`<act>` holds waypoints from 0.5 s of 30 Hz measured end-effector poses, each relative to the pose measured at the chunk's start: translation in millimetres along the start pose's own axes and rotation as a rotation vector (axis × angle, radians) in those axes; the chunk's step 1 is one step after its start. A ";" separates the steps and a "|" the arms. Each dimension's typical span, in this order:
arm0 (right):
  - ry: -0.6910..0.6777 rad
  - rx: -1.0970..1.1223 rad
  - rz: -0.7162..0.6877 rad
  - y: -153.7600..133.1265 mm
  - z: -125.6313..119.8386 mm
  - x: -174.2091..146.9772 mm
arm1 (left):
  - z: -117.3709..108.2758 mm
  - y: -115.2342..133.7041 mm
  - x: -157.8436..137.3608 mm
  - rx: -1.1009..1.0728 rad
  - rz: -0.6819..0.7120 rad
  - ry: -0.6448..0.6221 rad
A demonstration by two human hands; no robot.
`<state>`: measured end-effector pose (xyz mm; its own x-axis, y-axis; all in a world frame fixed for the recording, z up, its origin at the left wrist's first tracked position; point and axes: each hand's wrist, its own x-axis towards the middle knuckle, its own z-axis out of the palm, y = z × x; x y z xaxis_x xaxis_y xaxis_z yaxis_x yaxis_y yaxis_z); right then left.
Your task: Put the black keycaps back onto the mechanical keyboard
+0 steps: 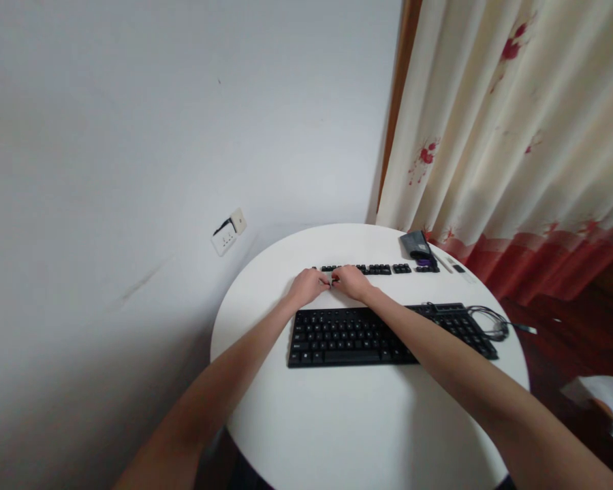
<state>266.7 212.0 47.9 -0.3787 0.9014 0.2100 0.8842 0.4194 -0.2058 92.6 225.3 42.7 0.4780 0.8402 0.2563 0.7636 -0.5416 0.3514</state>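
A black keyboard [357,336] lies on the round white table [347,422]. Behind it, several loose black keycaps [379,269] sit in a row of small groups. Beyond the keyboard's rear edge, my left hand [308,286] is closed in a pinch, its fingertips at a small dark piece that looks like a keycap. Facing it, my right hand [351,281] is pinched too, with a small dark keycap at its fingertips. The two sets of fingertips nearly meet and partly hide the pieces. My right forearm crosses over the keyboard and covers some of its keys.
A coiled black cable [496,330] with a plug rests on the keyboard's right end. At the table's back right lie a dark grey pouch [415,245] and a pale stick-like item [442,261]. A wall with a socket [223,239] is left; a curtain [495,150] hangs right.
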 end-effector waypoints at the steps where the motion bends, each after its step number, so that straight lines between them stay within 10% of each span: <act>1: 0.010 0.015 -0.003 -0.8 -2.4 -3.7 | -4.2 1.4 -4.1 -0.013 -0.009 0.001; 15: 0.164 0.596 -0.011 -21.3 -6.3 -103.4 | -24.6 34.7 -78.9 -0.453 -0.095 -0.094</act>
<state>288.7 109.2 36.5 -0.2980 0.8883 0.3495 0.5576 0.4592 -0.6916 70.7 139.4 56.8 0.4680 0.8743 0.1285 0.5495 -0.4018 0.7325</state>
